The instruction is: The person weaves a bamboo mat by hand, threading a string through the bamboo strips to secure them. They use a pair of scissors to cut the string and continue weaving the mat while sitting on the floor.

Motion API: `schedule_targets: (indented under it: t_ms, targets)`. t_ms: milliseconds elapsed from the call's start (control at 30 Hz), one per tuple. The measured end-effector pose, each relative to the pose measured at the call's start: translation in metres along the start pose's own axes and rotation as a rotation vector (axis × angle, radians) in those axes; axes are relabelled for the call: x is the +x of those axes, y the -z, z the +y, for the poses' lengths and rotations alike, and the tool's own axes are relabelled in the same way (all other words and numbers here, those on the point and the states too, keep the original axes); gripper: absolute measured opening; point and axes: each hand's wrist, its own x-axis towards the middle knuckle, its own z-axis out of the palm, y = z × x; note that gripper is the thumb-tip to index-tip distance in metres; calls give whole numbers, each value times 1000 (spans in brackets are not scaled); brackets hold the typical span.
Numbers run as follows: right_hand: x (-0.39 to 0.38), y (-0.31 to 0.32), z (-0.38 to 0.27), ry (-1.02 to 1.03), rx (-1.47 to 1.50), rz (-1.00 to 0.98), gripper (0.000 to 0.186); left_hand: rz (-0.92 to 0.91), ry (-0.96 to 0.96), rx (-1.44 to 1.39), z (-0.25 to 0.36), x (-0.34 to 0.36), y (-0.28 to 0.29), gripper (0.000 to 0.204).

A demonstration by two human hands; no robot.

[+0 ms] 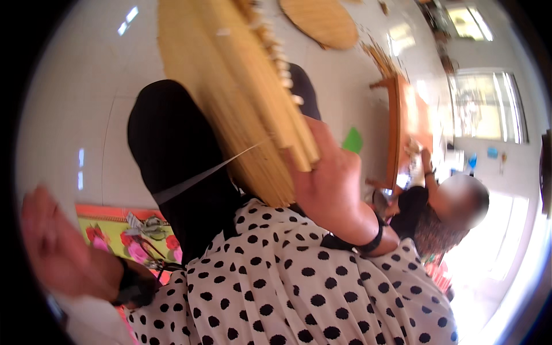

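straw bundle (241, 98) is sitting across the black-clad knee (172, 149), one end fanning up toward the top of the frame and the cut end resting in the right hand (330, 184). right hand's fingers are curling round the stiffer, thicker stalks at that end, thumb pressing on top, so it's clamped on the bundle. left hand (57, 247) is hanging out low at the left, well apart from the bundle, blurry, and honestly i can't tell if its fingers are spread or closed. a thin pale strand (213, 169) is running from the bundle down across the knee.

my guess on handling: looks light and dry, stiff along the length but the individual stalks are probably brittle and want to slip out sideways. gripping near the bound cut end seems like the safest spot, not the loose fanned part. polka dot cloth (299, 287) is covering the lap underneath.
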Motion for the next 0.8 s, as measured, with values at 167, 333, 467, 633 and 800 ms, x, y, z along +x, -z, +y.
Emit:
schedule_targets:
  t_ms: [167, 333, 467, 633, 800]
  targets:
    - [0, 5, 18, -137, -113, 23, 26, 314, 213, 273, -84, -4, -55, 26]
    - [1, 7, 26, -62, -83, 62, 22, 353, 325, 312, -98, -12, -68, 24]
    - [2, 9, 23, -76, -95, 56, 21, -153, 314, 349, -79, -26, -114, 17]
    - [4, 6, 18, -87, -82, 40, 21, -484, 198, 181, -93, -54, -163, 20]
    - [3, 5, 19, -29, -121, 47, 21, -537, 242, 173, -91, -57, -172, 21]
